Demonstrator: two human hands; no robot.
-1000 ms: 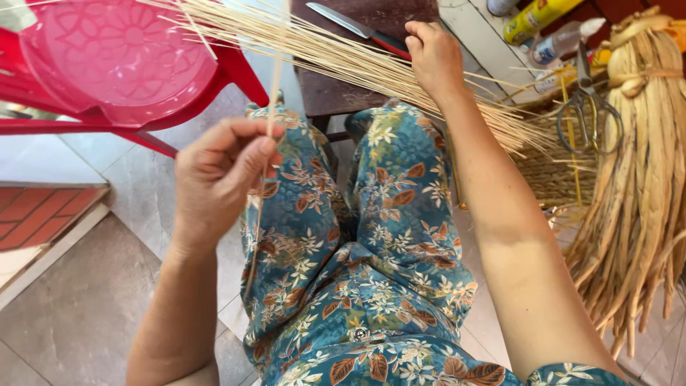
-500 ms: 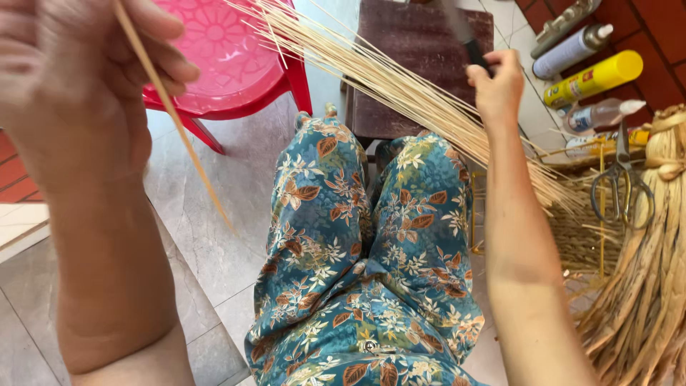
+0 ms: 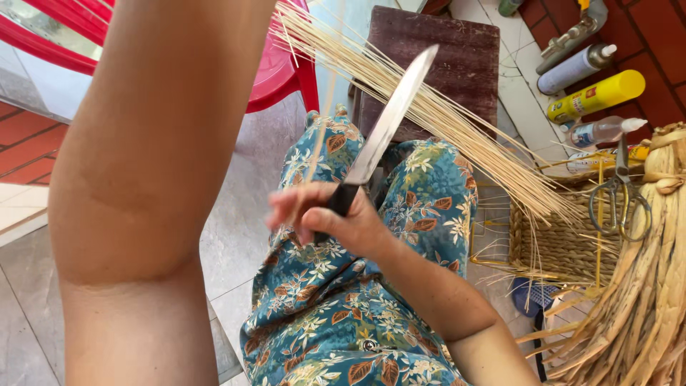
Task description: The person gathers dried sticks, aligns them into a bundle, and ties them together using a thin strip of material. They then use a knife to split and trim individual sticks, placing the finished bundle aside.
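**Knife held blade-up over the lap**

The right hand (image 3: 336,221) has its grip closed around the black handle of a long kitchen knife (image 3: 389,118). The knife's long axis runs on a diagonal: handle low, near the knees, blade rising up and to the right, with its tip pointing toward the dark wooden stool (image 3: 457,53). The blade crosses in front of a bundle of thin pale sticks (image 3: 457,121) that fans from the upper left down to the right, toward a woven basket (image 3: 557,243).

The left forearm (image 3: 143,179) fills the left side, raised close to the camera; the left hand is out of view above the frame. One thin stick (image 3: 320,125) hangs down beside it (its upper end is hidden).

Scissors (image 3: 618,200) hang by the basket, beside dried straw (image 3: 636,300). Spray cans (image 3: 597,96) lie on the floor, and a red plastic chair (image 3: 282,68) stands behind.
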